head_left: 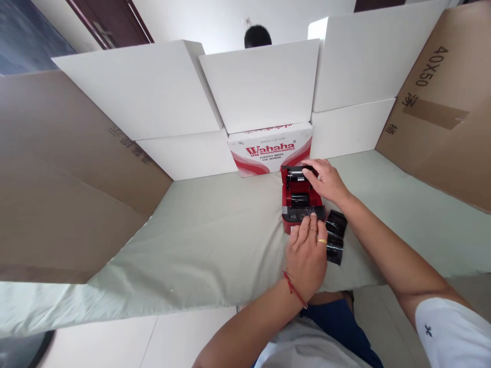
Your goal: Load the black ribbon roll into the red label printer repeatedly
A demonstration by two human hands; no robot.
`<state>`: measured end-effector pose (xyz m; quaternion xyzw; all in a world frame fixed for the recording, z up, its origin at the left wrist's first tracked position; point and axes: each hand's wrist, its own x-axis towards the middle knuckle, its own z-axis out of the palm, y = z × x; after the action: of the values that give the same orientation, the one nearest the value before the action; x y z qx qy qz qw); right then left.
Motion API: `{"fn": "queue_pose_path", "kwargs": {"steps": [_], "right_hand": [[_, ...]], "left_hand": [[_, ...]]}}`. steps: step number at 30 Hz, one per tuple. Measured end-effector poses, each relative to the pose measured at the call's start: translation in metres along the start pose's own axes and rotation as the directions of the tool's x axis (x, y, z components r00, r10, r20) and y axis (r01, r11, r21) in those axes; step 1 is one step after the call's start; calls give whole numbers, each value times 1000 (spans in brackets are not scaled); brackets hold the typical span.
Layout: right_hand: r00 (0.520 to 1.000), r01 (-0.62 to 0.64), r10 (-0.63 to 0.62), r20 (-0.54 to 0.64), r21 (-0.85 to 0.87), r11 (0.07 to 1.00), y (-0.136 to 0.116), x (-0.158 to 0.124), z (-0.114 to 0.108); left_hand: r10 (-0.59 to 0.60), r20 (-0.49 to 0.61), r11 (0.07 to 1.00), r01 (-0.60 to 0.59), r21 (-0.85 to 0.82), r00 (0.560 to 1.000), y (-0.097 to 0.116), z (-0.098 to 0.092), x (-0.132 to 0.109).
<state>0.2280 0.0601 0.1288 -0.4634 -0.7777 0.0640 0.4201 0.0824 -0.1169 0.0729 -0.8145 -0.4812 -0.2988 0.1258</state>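
Note:
A small red printer with its lid open stands on the pale green cloth. My left hand lies on its near front edge, fingers stretched flat and together; it wears a gold ring and a red wrist cord. My right hand reaches over the raised lid and inner black roller at the far side, fingers curved on the lid's edge. A black glossy plastic piece lies on the cloth just right of the printer, beside my left hand.
White foam boxes and a red-and-white Wahaha carton wall off the back. Brown cardboard sheets stand at left and right. Another person's head shows behind the boxes. The table's near edge is close to my body.

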Motion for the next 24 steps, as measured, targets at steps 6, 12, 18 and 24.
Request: {"fn": "queue_pose_path", "kwargs": {"steps": [6, 12, 18, 24], "right_hand": [[996, 23, -20, -83, 35, 999, -12, -20, -10], [1000, 9, -9, 6, 14, 1000, -31, -51, -28], [937, 183, -132, 324, -131, 974, -36, -70, -43], [747, 245, 66, 662, -365, 898, -68, -51, -56]], "left_hand": [[2, 76, 998, -7, 63, 997, 7, -12, -2], [-1, 145, 996, -12, 83, 989, 6, -23, 1], [-44, 303, 993, 8, 119, 952, 19, -34, 7], [-6, 358, 992, -40, 122, 934, 26, -34, 11]]}}
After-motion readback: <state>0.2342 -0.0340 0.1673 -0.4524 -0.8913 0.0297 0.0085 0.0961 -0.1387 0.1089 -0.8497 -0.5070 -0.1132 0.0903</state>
